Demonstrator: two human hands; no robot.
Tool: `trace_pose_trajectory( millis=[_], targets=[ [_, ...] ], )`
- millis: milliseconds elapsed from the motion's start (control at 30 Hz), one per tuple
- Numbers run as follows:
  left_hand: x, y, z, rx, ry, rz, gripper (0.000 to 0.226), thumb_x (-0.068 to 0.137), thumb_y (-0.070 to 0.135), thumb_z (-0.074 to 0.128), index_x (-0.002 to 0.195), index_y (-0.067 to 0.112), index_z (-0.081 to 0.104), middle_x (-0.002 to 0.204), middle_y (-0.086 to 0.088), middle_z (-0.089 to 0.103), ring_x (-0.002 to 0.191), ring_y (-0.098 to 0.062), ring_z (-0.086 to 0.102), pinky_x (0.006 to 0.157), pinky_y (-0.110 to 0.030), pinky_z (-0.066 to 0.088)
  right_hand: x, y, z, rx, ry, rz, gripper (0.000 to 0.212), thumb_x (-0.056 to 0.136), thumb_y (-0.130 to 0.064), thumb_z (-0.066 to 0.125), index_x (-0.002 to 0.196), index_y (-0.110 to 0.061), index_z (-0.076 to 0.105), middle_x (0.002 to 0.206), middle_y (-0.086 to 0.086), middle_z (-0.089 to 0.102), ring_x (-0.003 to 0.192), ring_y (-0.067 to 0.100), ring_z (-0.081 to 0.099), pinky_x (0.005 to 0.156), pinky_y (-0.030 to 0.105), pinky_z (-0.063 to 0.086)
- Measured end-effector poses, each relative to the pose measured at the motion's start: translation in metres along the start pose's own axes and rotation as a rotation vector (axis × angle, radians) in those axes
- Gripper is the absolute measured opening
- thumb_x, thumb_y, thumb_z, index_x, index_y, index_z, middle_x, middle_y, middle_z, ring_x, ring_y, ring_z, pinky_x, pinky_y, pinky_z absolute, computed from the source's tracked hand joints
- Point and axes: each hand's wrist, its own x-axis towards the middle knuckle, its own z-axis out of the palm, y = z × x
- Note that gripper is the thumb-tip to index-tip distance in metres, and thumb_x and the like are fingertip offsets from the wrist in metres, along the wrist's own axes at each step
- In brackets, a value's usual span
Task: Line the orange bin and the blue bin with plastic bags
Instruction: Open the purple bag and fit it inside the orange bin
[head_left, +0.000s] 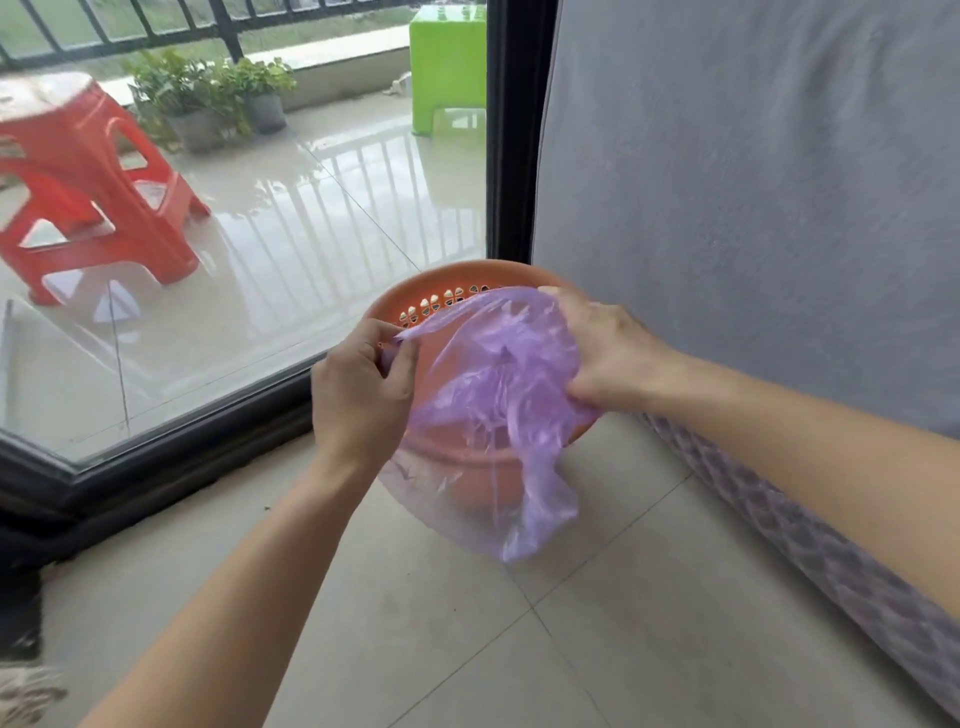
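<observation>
Holding a purple bag over the orange bin

Filling the right side is a tall grey fabric-covered surface (753, 208), with a patterned purple-grey edge low along it. Left of it is a glass door (270, 249) in a black frame, looking out on a wet balcony. Pale floor tiles (571, 649) run across the near ground.

Outside the glass: 1 red plastic stool (88, 192) at far left, 1 green stool (447, 62) at the top by the door frame, potted plants (208, 98) between them along the railing.

The orange bin (457, 280) sits in the corner between the door frame and the grey surface, indoors. It is round, with a row of small cut-outs under the far rim. Its base is hidden by the bag, so contact with the floor cannot be told.

The purple plastic bag (493, 395) is thin and see-through. It is spread loosely across the bin mouth, with a crumpled part hanging down outside the near wall. The far rim is uncovered.

The left hand (363, 395) is at the bin's left rim, thumb and fingers curled and pinching the bag edge. The right hand (608, 358) is at the right rim, fingers curled down into a bunched part of the bag, gripping it. Both forearms are bare and reach in from the bottom corners
</observation>
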Motion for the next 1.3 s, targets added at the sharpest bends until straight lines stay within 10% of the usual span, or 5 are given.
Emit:
trace_pose_trajectory(
  millis=[133, 367, 633, 1000, 1300],
  targets=[
    [0.026, -0.011, -0.026, -0.032, 0.092, -0.042, 0.006, 0.086, 0.026, 0.067, 0.085, 0.021, 0.068, 0.059, -0.008, 0.061, 0.058, -0.023, 0.058, 0.065, -0.037, 0.050, 0.008, 0.027, -0.012, -0.490, 0.149, -0.108, 0.078, 0.088, -0.005, 0.056, 0.154, -0.025, 0.019, 0.120, 0.012, 0.049, 0.103, 0.038, 0.061, 0.081, 0.045, 0.049],
    [0.041, 0.014, -0.054, 0.164, -0.138, -0.061, 0.058, 0.072, 0.057, 0.076, 0.119, 0.027, 0.060, 0.107, 0.001, 0.062, 0.100, -0.019, 0.060, 0.090, -0.037, 0.051, 0.022, 0.035, -0.042, 0.030, 0.183, 0.108, 0.052, 0.075, -0.028, 0.077, 0.123, -0.019, 0.058, 0.100, 0.009, 0.067, 0.093, 0.028, 0.063, 0.080, 0.032, 0.050],
    [0.022, 0.079, -0.031, 0.203, -0.316, 0.728, 0.020, 0.089, 0.031, 0.067, 0.101, 0.015, 0.068, 0.084, 0.003, 0.062, 0.067, -0.016, 0.059, 0.063, -0.030, 0.051, 0.024, 0.011, -0.027, 0.164, 0.116, 0.123, 0.049, 0.078, -0.015, 0.069, 0.125, -0.021, 0.058, 0.097, 0.005, 0.068, 0.088, 0.023, 0.062, 0.069, 0.023, 0.042],
    [0.015, -0.023, 0.016, 0.297, -0.468, 0.347, 0.026, 0.094, 0.011, 0.057, 0.117, 0.012, 0.068, 0.112, -0.003, 0.068, 0.108, -0.023, 0.061, 0.089, -0.031, 0.044, -0.027, -0.064, -0.051, 0.113, 0.396, -0.433, 0.041, 0.085, -0.018, 0.062, 0.126, -0.017, 0.060, 0.122, 0.001, 0.057, 0.111, 0.015, 0.057, 0.093, 0.027, 0.047],
    [0.026, -0.017, 0.004, 0.501, -0.340, 0.515, 0.041, 0.089, 0.022, 0.064, 0.129, 0.021, 0.056, 0.119, -0.004, 0.064, 0.095, -0.031, 0.066, 0.069, -0.042, 0.056, 0.002, -0.021, 0.026, -0.512, -0.410, -0.090, 0.047, 0.089, -0.038, 0.039, 0.133, -0.023, 0.048, 0.130, 0.009, 0.054, 0.118, 0.033, 0.053, 0.098, 0.046, 0.041]
  ],
)
